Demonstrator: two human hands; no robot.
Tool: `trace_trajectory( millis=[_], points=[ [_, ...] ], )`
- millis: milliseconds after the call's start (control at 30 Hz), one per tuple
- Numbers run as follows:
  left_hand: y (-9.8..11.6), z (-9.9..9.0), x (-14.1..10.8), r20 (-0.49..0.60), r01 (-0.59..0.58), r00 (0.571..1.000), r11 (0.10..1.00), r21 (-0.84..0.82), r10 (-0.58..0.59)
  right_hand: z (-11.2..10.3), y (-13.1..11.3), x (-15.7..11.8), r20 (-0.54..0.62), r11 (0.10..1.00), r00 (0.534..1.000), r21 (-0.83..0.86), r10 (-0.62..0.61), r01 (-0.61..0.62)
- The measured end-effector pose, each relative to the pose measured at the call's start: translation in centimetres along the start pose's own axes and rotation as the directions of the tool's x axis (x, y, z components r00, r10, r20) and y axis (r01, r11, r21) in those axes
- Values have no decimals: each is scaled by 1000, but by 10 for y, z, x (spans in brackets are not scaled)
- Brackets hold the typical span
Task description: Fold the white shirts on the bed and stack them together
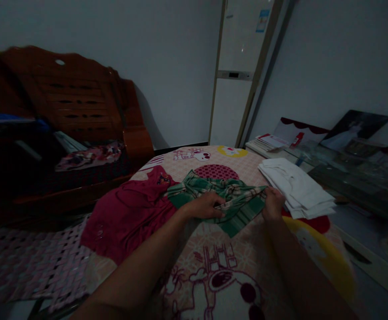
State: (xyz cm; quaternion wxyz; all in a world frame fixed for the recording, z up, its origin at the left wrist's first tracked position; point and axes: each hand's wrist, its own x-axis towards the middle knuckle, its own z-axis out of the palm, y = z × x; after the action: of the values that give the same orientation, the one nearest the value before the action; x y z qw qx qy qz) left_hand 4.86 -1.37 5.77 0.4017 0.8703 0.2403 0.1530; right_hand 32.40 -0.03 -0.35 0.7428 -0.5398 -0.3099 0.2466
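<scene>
A green plaid garment [240,211] lies crumpled across the middle of a round surface with a patterned cloth [187,249]. My right hand [273,202] is closed on the garment's right corner and holds it slightly raised. Over its middle rests my left hand [207,205], touching the fabric with the fingers bent; whether it pinches the cloth is hard to make out. To the left, a dark pink garment [130,209] lies spread out and meets the plaid one. Folded white clothes [296,184] are stacked just beyond my right hand.
A carved wooden sofa [74,98] with fabric on its seat stands at the back left. A tall white cabinet-like unit [234,102] fills the far corner. On the right, a glass-topped stand [357,164] bears papers and a photo. A woven pink seat [30,262] sits at the lower left.
</scene>
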Motion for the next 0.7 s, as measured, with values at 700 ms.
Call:
trace_trajectory(
  millis=[700],
  points=[
    [-44,-39,-25,-429,92,884,970,-227,-184,-10,5,13,-146,1000,989,-12,-29,27]
  ],
)
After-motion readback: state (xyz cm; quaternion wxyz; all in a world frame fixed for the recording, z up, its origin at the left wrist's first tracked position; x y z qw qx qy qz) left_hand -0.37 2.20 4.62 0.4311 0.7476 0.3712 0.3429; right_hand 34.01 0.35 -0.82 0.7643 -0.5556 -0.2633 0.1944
